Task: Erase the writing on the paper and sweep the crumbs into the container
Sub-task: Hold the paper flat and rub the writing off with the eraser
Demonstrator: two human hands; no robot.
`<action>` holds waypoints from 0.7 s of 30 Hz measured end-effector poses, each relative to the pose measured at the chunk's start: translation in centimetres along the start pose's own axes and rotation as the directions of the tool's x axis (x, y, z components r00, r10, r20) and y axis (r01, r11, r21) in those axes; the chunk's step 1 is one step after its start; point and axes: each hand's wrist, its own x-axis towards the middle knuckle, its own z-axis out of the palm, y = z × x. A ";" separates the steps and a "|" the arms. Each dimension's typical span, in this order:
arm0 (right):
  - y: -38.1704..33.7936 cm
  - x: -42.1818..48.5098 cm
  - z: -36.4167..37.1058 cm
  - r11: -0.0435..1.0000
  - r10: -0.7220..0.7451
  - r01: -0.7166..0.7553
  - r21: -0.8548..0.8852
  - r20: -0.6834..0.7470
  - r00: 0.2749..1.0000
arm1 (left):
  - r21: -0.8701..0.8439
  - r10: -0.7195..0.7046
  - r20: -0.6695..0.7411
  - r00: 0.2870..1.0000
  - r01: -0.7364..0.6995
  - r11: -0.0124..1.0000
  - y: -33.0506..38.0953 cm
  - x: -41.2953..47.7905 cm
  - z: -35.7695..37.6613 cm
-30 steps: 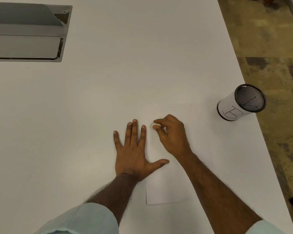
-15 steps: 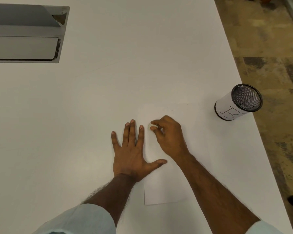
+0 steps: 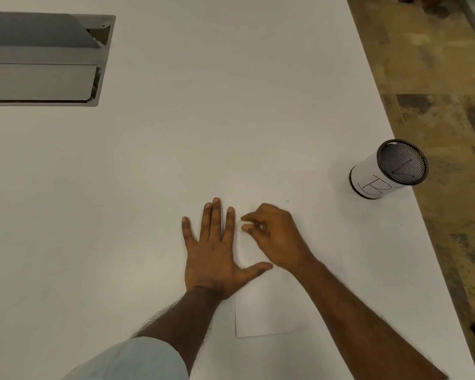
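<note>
From the head camera we see the left hand [image 3: 214, 253] lying flat, fingers straight and spread, pressing the left edge of the paper [image 3: 261, 314] onto the counter [image 3: 176, 146]. The right hand [image 3: 274, 237] sits just beside it over the sheet. Its fingertips are curled and pinched together on what we take to be a small pale eraser [image 3: 241, 225], though the blur there leaves us unsure of its outline.

The container [image 3: 379, 179], a mesh cup in a white wrap, stands well to the right, close to the counter's edge. A few dark specks [image 3: 287, 201] lie on the upper part of the sheet.

We judge the main risks as follows:

- **Buckling or creasing:** the sheet is pinned only on its left side. A hard rub towards the free right side could lift or crease it.
- **Scattered crumbs:** any slip of the paper would spread the specks over a white counter, where they are hard to find.
- **Knocking the container:** a broad sweep towards it could nudge it off the nearby edge.
- **Missed marks:** white paper on a white counter hides the sheet's far border, so faint marks there could go unnoticed.
</note>
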 end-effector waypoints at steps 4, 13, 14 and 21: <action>0.9 0.8 -0.8 1.000 -0.007 0.009 0.006 -0.209 0.978 | -0.001 0.003 -0.012 1.000 -0.003 1.000 0.0 -0.1 0.1; 1.6 1.9 -1.2 0.999 0.042 -0.039 0.015 -0.349 0.936 | -0.006 -0.001 -0.016 1.000 0.001 1.000 0.0 0.0 0.3; 1.7 2.0 -1.2 0.999 0.040 -0.037 0.013 -0.351 0.936 | -0.008 0.004 -0.014 1.000 -0.004 1.000 0.0 0.0 0.3; 2.1 1.6 -1.5 0.998 0.047 -0.035 0.052 -0.260 0.964 | -0.003 0.002 -0.001 1.000 -0.002 1.000 -0.1 0.0 0.2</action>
